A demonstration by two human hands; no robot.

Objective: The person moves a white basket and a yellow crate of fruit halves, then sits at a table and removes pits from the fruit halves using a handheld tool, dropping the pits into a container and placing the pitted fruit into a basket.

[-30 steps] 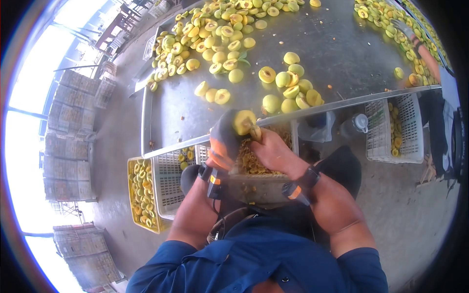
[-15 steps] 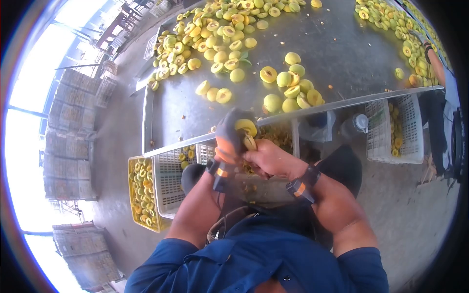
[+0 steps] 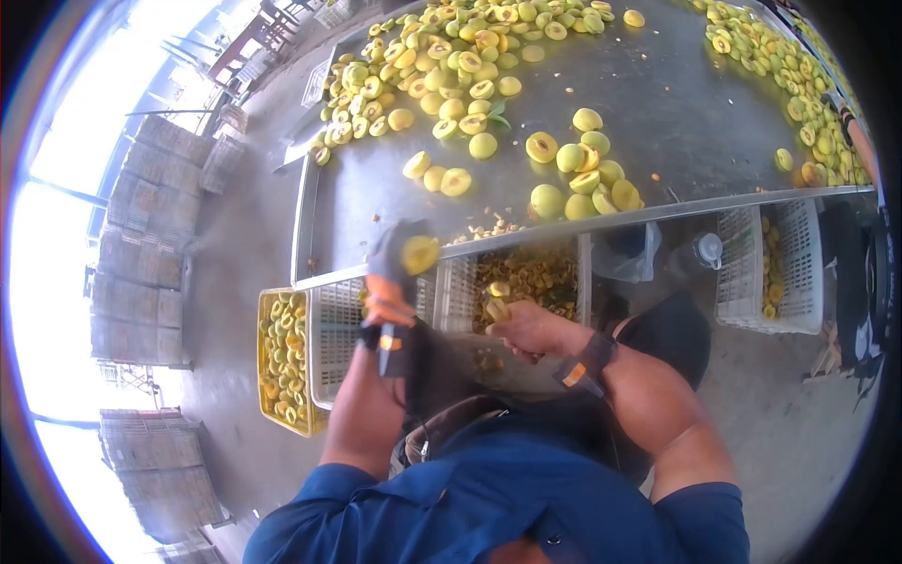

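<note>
My left hand (image 3: 395, 258), in a dark glove with an orange cuff, holds a yellow peach half (image 3: 419, 255) at the table's front edge. Its fingers are slightly blurred. My bare right hand (image 3: 528, 329) is closed around a short tan tool (image 3: 497, 308) whose end points up and away from me, over a crate of pits and scraps (image 3: 531, 273). The two hands are apart. Just beyond the edge, a small group of peach halves (image 3: 584, 180) lies on the metal table (image 3: 366, 202), with loose pits (image 3: 490, 228) nearer the rim.
A large heap of peach halves (image 3: 451, 80) covers the table's far left. White crates (image 3: 329, 343) and a yellow crate of halves (image 3: 285, 362) stand at the left below the table. Another person's arm (image 3: 860, 146) reaches in at right, above a white crate (image 3: 799, 268).
My left hand has pulled away to the left from my right hand, carrying the peach half. My right hand has lowered slightly with the tool. The whole view has shifted somewhat.
</note>
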